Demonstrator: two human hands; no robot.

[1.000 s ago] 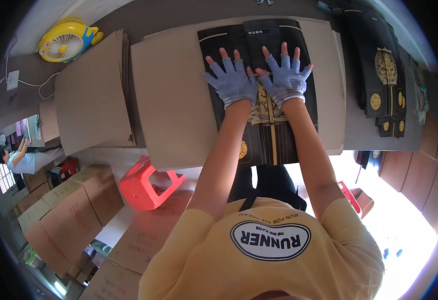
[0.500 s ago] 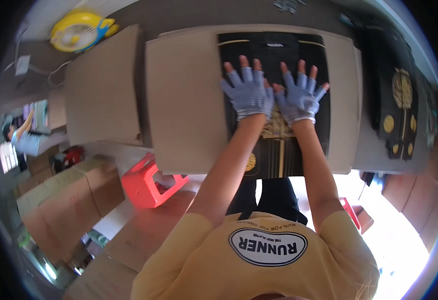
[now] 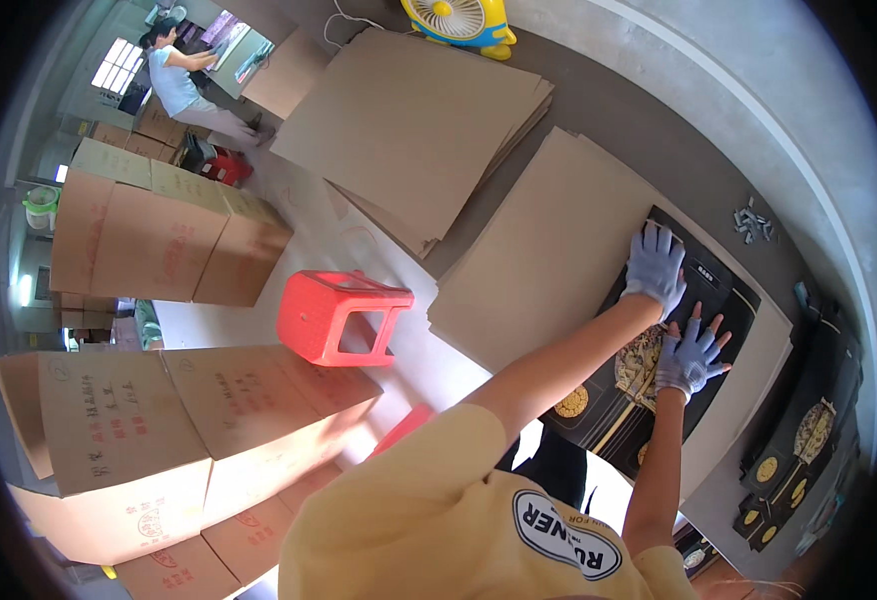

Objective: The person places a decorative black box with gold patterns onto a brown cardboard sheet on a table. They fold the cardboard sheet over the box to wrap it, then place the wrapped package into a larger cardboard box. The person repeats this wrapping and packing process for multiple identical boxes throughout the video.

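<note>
The view has swung round, so the black-and-gold printed sheet [image 3: 699, 285] now lies slanted at the right of the frame instead of nearly straight at upper centre. On it, the gloved hands no longer sit level: the left hand [image 3: 656, 270] has shifted toward the sheet's far left corner, its fingers closer together, while the right hand [image 3: 692, 358] is now the lower one in the frame. The yellow fan [image 3: 449, 15] appears cut off at the top centre, no longer at upper left. The co-worker [image 3: 179, 80] has gone from the left edge to the upper left, and more cardboard boxes [image 3: 109, 410] show at lower left.
</note>
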